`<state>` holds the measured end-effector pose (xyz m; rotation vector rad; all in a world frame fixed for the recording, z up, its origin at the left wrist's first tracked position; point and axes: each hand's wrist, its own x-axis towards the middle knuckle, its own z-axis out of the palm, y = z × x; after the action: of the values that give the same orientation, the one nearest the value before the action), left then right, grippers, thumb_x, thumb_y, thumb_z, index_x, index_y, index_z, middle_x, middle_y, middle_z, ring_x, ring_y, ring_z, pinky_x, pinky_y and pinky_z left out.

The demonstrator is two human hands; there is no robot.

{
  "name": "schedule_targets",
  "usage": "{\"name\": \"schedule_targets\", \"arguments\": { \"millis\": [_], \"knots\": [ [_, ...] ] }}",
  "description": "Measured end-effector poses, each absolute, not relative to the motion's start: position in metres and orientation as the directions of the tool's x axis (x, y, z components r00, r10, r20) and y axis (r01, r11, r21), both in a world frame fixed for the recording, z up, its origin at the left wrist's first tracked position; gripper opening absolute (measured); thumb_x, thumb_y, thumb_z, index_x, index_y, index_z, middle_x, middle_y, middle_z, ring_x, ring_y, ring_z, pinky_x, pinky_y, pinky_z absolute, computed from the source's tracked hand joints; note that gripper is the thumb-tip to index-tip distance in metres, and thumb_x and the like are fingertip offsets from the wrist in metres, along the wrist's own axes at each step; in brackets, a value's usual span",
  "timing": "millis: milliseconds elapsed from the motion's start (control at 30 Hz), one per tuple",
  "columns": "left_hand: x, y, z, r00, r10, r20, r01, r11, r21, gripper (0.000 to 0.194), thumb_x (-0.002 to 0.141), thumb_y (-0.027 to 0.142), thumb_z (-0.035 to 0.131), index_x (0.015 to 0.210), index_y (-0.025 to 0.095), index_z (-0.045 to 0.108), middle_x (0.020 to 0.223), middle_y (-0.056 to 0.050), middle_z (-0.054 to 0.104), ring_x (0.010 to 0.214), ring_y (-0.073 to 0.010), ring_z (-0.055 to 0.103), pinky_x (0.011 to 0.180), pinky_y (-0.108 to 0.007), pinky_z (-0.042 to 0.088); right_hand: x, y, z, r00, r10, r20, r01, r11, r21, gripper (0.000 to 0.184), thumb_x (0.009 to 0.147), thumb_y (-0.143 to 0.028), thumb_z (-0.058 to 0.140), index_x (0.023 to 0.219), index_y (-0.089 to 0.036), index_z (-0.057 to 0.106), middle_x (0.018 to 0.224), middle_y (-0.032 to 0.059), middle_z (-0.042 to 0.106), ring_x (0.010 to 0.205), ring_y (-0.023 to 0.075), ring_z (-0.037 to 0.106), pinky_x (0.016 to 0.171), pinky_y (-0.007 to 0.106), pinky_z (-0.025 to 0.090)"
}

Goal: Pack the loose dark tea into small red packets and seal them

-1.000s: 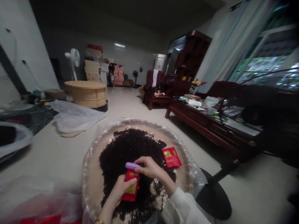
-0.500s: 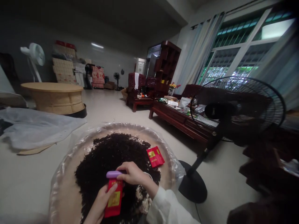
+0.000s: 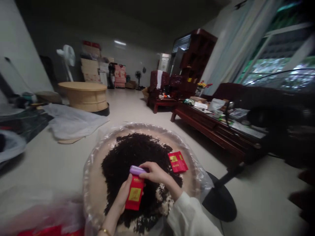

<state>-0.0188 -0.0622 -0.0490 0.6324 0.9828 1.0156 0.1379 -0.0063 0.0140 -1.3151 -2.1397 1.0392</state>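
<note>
A red packet [image 3: 135,194] with a gold panel stands upright in my left hand [image 3: 124,192], the thumb across its upper left side. Along the packet's top edge lies a small purple handheld bag sealer [image 3: 136,170]. Its right end is pinched between the thumb and fingers of my right hand [image 3: 154,172]. Beneath both hands spreads a heap of dark, dried, tea-like leaves [image 3: 133,154] in a wide round tray [image 3: 94,186] lined with clear plastic. More red packets [image 3: 178,162] lie flat on the tray's right side.
A black standing fan [image 3: 220,200] is close on the right, beside a long dark wooden table [image 3: 209,126] with clutter. Plastic sheeting [image 3: 76,123] and a round wooden stand [image 3: 85,96] are at left. Red items under plastic [image 3: 49,226] sit at lower left.
The view has turned left, so the scene sits further right. My left hand has shifted up the packet near its top. The sealer remains at the packet's top edge in my right hand.
</note>
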Motion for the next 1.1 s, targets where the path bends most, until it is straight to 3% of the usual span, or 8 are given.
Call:
{"name": "schedule_targets", "arguments": {
  "millis": [267,533,733,1100],
  "knots": [
    [-0.015,-0.064,-0.052,0.188,0.929,-0.319,-0.409,0.369,0.835,0.078,0.065,0.078,0.056,0.101,0.009,0.061,0.078,-0.014,0.074,0.054,-0.0199,0.068,0.047,-0.025,0.048,0.138,-0.004,0.005,-0.501,0.865,-0.032,0.480,0.248,-0.841,0.027,0.074,-0.025,0.062,0.098,-0.018,0.073,0.094,0.0025,0.074,0.086,0.0225,0.065,0.078,0.030,0.047],
    [-0.016,-0.064,-0.053,0.189,0.927,-0.323,-0.404,0.373,0.835,0.082,0.062,0.080,0.055,0.104,0.009,0.059,0.079,-0.015,0.074,0.052,-0.0199,0.068,0.046,-0.026,0.048,0.157,0.007,0.008,-0.468,0.874,-0.134,0.427,0.090,-0.900,0.044,0.074,-0.042,0.064,0.111,-0.018,0.067,0.098,0.0041,0.072,0.085,0.0216,0.064,0.071,0.030,0.049],
    [-0.016,-0.064,-0.051,0.202,0.929,-0.312,-0.405,0.369,0.837,0.079,0.063,0.079,0.056,0.100,0.010,0.060,0.076,-0.014,0.074,0.055,-0.0213,0.069,0.047,-0.026,0.047,0.146,0.001,0.005,-0.538,0.843,-0.032,0.486,0.279,-0.828,0.026,0.075,-0.031,0.064,0.095,-0.017,0.073,0.093,0.0034,0.073,0.089,0.0234,0.064,0.080,0.031,0.047],
    [-0.015,-0.066,-0.049,0.215,0.931,-0.296,-0.397,0.361,0.844,0.075,0.064,0.079,0.056,0.094,0.011,0.060,0.079,-0.014,0.074,0.058,-0.0215,0.070,0.047,-0.025,0.048,0.146,-0.002,0.002,-0.523,0.852,-0.009,0.516,0.308,-0.799,0.027,0.075,-0.026,0.064,0.099,-0.015,0.072,0.096,0.0050,0.073,0.085,0.0225,0.064,0.078,0.030,0.047]
  ]
}}
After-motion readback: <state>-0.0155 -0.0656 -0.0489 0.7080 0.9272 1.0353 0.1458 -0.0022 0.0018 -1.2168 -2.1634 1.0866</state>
